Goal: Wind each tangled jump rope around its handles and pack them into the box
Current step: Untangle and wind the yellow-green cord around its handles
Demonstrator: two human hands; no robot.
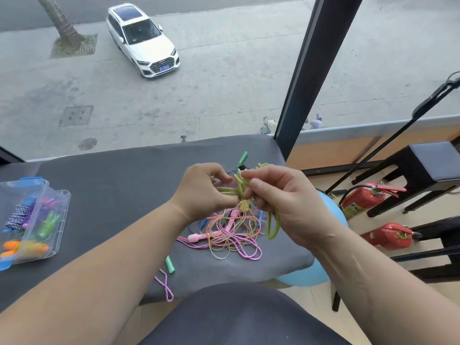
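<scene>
Both hands hold a yellow-green jump rope [237, 186] above the grey table [112, 195]. My left hand [202, 189] grips the coiled bundle with its yellow handles poking out below. My right hand [281, 195] pinches the rope's strands, and a loose loop hangs from it. Beneath lies a tangled heap of pink and multicolour ropes [229, 235] with a pink handle [196, 237]. A green handle [170, 264] lies near the front edge and another green handle [242, 158] behind the hands. The clear plastic box [56, 222] at the left holds several wound ropes.
The table ends just right of the heap. A blue ball [306, 272] sits under that corner. Two red fire extinguishers [361, 199] and a black stool [433, 165] stand on the floor at the right. A dark window post [306, 70] rises behind the table.
</scene>
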